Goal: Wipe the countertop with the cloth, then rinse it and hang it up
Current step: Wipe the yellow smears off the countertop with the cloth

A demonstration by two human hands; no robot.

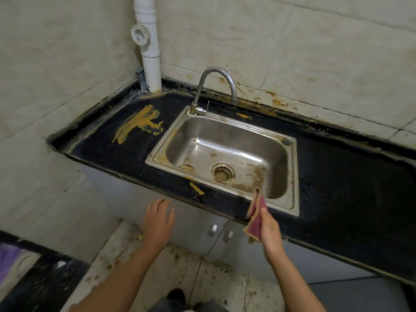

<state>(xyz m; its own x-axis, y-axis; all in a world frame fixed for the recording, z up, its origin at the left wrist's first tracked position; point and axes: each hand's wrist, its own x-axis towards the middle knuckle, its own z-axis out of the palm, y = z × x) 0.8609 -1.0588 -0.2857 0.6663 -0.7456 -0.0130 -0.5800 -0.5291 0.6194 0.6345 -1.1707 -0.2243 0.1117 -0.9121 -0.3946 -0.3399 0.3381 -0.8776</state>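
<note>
Facing a black countertop (337, 176) fitted into a tiled corner, with a steel sink (296, 176) sunk into its middle. Gripping a maroon cloth (255, 218) with tan edging in the right hand (271, 233), fingers and thumb curled round its right side. Held upright and slightly crumpled just over the near edge of the countertop, by the sink's near right corner, top tip overlapping the basin from this angle; cannot tell whether touching the surface. Keeping the left hand (157, 221) loose and empty, fingers spread and relaxed, palm down, below the near edge of the countertop and well apart from the right hand, to the left. On the far left of the countertop, 1 broad yellow smear (137, 124); at the near edge, left of the sink, 1 short yellow streak (196, 188). More yellow-brown staining along the far wall joint and inside the basin around the drain (222, 172). At the sink's far left corner, a curved metal faucet (213, 86), spout arching right. In the far corner, a white pipe (149, 52) running up the wall. Under the countertop, grey cabinet doors with 2 small handles (213, 229), above a stained tile floor (202, 278).
</note>
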